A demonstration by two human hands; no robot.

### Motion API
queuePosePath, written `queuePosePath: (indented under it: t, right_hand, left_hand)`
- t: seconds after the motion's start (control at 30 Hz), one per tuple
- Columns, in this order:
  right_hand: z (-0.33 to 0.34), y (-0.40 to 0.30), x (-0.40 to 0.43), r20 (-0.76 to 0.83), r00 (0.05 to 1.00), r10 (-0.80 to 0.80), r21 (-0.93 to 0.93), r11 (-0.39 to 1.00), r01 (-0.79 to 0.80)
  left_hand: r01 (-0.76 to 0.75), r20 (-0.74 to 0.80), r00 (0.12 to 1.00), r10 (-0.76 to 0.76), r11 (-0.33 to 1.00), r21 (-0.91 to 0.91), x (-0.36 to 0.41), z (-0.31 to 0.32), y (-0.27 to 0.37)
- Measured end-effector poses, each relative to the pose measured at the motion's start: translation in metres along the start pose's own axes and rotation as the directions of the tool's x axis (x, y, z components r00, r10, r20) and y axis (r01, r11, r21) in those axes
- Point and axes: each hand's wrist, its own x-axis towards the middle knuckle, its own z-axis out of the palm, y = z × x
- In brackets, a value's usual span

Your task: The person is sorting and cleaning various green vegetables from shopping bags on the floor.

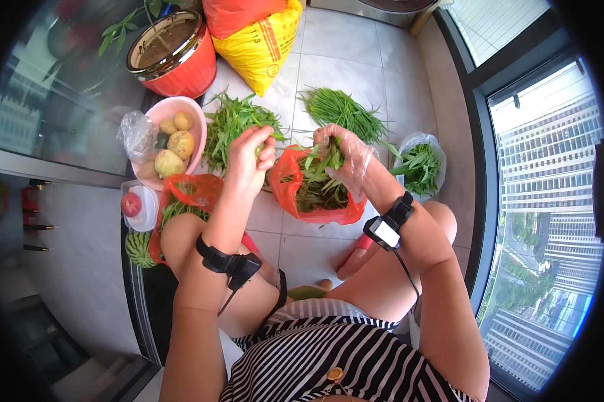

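Observation:
My left hand (254, 156) is closed on a few green leafy stems at the edge of a pile of leafy greens (226, 125). My right hand (344, 156), in a clear plastic glove, grips leafy greens (333, 153) over an open red plastic bag (287, 188) that holds more greens. Behind it lies a bundle of thin green stalks (344, 113) on the tiles. A clear plastic bag of leafy greens (420, 168) stands to the right. Another red bag with greens (194, 188) is by my left knee.
At left are a pink basin (201, 130) of round produce, a clear container (143, 208) with a red onion, and a watermelon (140, 248). A red flowerpot (181, 80) and a yellow sack (259, 55) stand farther back. A window frame (475, 201) bounds the right side.

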Motion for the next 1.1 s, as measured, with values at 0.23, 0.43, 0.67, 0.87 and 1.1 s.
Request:
queuePosePath:
  t: [0.23,0.43,0.67,0.87,1.1]
  right_hand:
    - [0.026,0.017,0.051,-0.095,0.994,-0.052,-0.149,0.988,0.037]
    - [0.020,0.062,0.174,-0.090,0.966,-0.244,-0.429,0.885,0.183]
    - [0.117,0.060,0.189,0.093,0.989,-0.116,-0.172,0.976,0.131]
    - [0.107,0.042,0.179,0.338,0.919,-0.204,-0.095,0.964,0.249]
    - [0.095,0.016,0.129,0.280,0.919,-0.277,-0.231,0.910,0.345]
  left_hand:
    - [-0.057,-0.083,0.995,0.052,0.997,-0.058,-0.037,-0.038,0.039]
    - [-0.077,-0.195,0.966,0.169,0.909,0.411,-0.075,-0.093,0.075]
    - [0.181,-0.143,0.939,0.313,-0.094,0.979,-0.125,-0.280,0.070]
    - [0.337,-0.327,0.924,0.197,-0.023,0.941,-0.116,-0.260,0.056]
    - [0.302,-0.233,0.937,0.262,-0.268,0.915,-0.097,-0.215,0.064]
